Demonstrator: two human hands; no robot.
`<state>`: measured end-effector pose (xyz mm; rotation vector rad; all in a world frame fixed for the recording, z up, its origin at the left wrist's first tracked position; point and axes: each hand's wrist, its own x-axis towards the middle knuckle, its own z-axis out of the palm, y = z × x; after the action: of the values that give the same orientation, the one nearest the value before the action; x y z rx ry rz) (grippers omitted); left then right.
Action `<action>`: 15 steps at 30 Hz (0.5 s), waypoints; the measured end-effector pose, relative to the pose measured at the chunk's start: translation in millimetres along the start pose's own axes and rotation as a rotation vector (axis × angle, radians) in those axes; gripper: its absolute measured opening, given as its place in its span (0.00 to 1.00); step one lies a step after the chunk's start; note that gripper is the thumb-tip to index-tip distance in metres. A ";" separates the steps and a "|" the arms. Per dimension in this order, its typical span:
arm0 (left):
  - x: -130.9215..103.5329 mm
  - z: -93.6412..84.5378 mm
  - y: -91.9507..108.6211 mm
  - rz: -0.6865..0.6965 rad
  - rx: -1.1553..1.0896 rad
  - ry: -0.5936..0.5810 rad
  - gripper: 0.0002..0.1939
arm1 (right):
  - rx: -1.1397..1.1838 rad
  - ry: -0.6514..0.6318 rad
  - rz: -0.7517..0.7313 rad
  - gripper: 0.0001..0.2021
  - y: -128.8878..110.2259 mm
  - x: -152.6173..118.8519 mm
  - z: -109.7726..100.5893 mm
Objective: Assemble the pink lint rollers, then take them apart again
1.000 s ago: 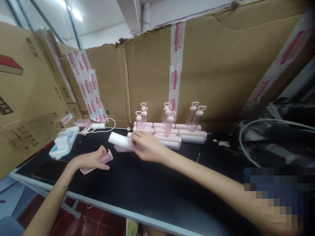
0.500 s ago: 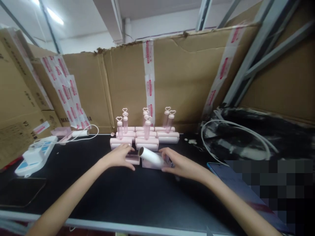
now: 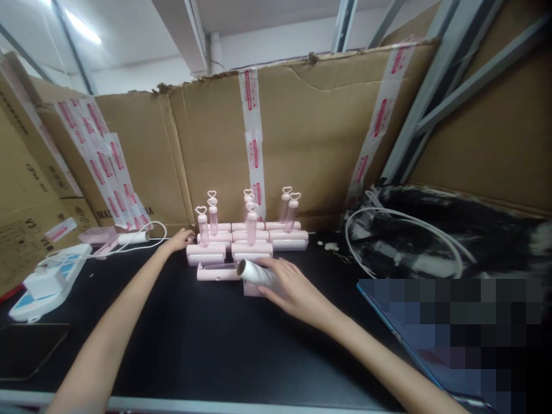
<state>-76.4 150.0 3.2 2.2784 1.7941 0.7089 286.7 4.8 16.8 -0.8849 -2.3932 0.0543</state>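
Two bare hands over a black tabletop (image 3: 207, 345): right hand (image 3: 293, 282) with fingers and thumb around a white roll (image 3: 259, 275), hollow end to the left, above a clear pink cover (image 3: 253, 289); left hand (image 3: 183, 238) reaching to the far-left end of the pink rollers (image 3: 250, 249), fingers curled, impossible to tell around what, if anything. Just left of the roll, a pink holder (image 3: 218, 275) in front of the rows. Best, by judgement, to keep the roll steady and off the holder's edge, with a light grip, and to guide the left hand well clear of the upright heart-topped tubes (image 3: 252, 224). Compared with half a second ago: left hand gone from holder to rear, holder in fuller view, roll much as before.
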 end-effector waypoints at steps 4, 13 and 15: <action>-14.7 -10.5 -3.7 -0.010 0.008 0.147 0.08 | 0.044 0.069 0.055 0.24 9.3 2.6 15.7; -148.5 -25.8 42.0 0.145 -0.110 0.334 0.08 | 0.508 0.270 0.041 0.32 -6.6 -5.2 -16.6; -170.0 -20.0 64.7 0.288 -0.103 0.063 0.07 | 0.457 0.067 -0.027 0.31 -13.3 -11.2 -29.2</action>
<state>-57.7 -32.0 1.4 2.4957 1.4284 0.9053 301.5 -16.9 38.5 -0.6251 -2.1969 0.5294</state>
